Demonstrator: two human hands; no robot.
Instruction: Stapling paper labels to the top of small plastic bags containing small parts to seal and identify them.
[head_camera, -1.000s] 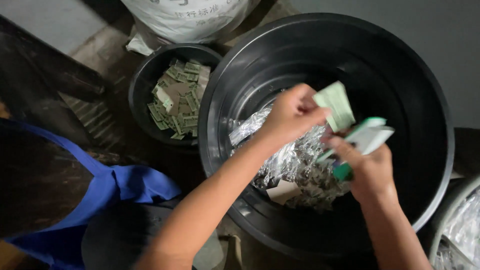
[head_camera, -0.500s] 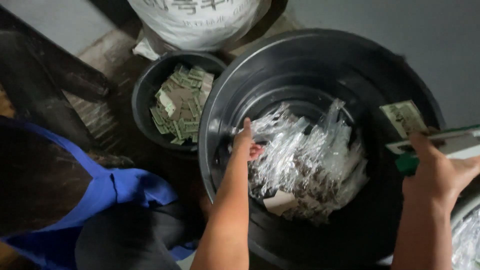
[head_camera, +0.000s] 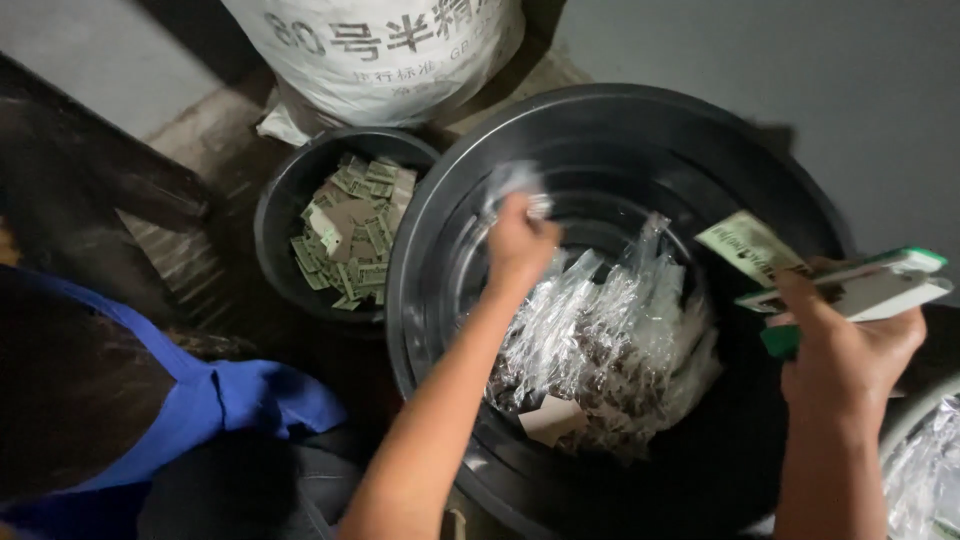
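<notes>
From the head camera, several things were hard to read: the left hand (head_camera: 518, 243) was closed around a small clear plastic packet (head_camera: 515, 183), but the packet was blurred, so its contents could not be told, and the fingertips were hidden behind the knuckles. The right hand (head_camera: 850, 345) was partly cut by the dark at the frame's right side; its fingers were curled around a white and green stapler-like tool (head_camera: 858, 288), and a pale green paper label (head_camera: 750, 247) was pinched against the tool's front end. Whether the tool's mouth was closed on the label could not be seen. At the lower right corner only a piece of another pale tub rim (head_camera: 912, 415) with crinkled plastic (head_camera: 925, 478) inside was visible. The floor was dim grey concrete (head_camera: 800, 60), rougher and stained near the left, and the whole place was poorly lit. A large round black plastic tub (head_camera: 420, 260), smooth and a little glossy, stood in the middle; in it lay a heap of clear shiny packets (head_camera: 600, 340) with dark content, and one beige card piece (head_camera: 550, 418) lay on the heap. The left hand held its packet above the tub's far inner side. Just beside the tub on the left stood a smaller black bucket (head_camera: 275, 200) filled with loose green paper labels (head_camera: 350, 230). Behind it a white woven sack (head_camera: 380, 50) was cut off by the top edge. A blue apron (head_camera: 220, 400) covered the person's lap at the lower left.
</notes>
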